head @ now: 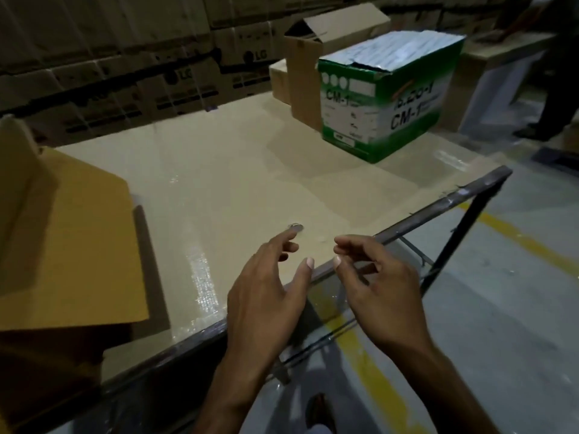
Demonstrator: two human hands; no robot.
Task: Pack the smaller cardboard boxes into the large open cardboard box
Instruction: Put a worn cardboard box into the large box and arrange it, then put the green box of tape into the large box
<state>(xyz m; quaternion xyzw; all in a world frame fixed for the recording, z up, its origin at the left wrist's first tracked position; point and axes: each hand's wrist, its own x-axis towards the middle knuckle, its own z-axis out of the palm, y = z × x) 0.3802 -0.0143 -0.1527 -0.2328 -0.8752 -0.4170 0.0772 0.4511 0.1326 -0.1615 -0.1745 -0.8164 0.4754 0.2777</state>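
Observation:
The large open cardboard box (65,245) stands at the table's left edge, one brown flap spread over the tabletop. At the far right of the table sits a green and white box (385,98) marked CM-1, with a tall brown open-topped box (305,76) against its left side and a smaller pale box (279,79) behind that. My left hand (269,292) hovers over the table's near edge, fingers spread and relaxed, holding nothing. Just to its right my right hand (379,283) hangs with loosely curled fingers, also holding nothing.
The beige table (219,170) has a dark metal frame (438,202) along its near and right edges. Stacked cartons (131,67) line the wall behind. A grey floor with a yellow line (517,236) lies to the right, where a person's legs (560,89) stand.

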